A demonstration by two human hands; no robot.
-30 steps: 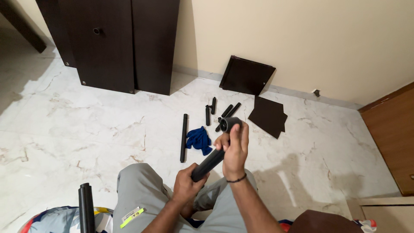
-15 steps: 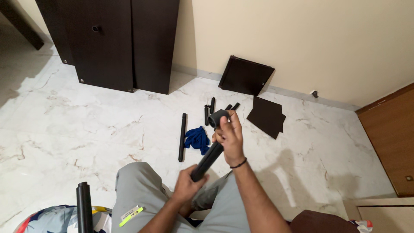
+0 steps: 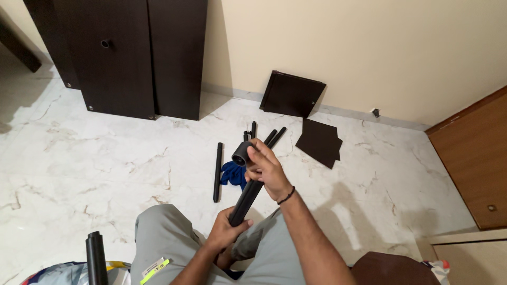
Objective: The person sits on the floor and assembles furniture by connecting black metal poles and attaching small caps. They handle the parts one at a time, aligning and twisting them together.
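I hold a black tube (image 3: 246, 199) slanting up over my lap. My left hand (image 3: 224, 232) grips its lower end above my grey-trousered knee. My right hand (image 3: 265, 168) wraps the upper end, where a black round connector (image 3: 242, 153) sits on the tube's tip, its open mouth facing up left. On the floor just beyond lie a long black tube (image 3: 217, 171), several shorter black tubes (image 3: 269, 136) and a blue cloth (image 3: 232, 173).
A dark wardrobe (image 3: 127, 58) stands at the back left. One dark panel (image 3: 293, 95) leans on the wall, another (image 3: 319, 141) lies flat on the marble floor. A wooden door (image 3: 472, 158) is at right. Another black tube (image 3: 96, 258) stands at lower left.
My right hand and the tube's top end have shifted slightly left and up, with the connector now turned more toward the camera. My left hand keeps its grip low on the tube.
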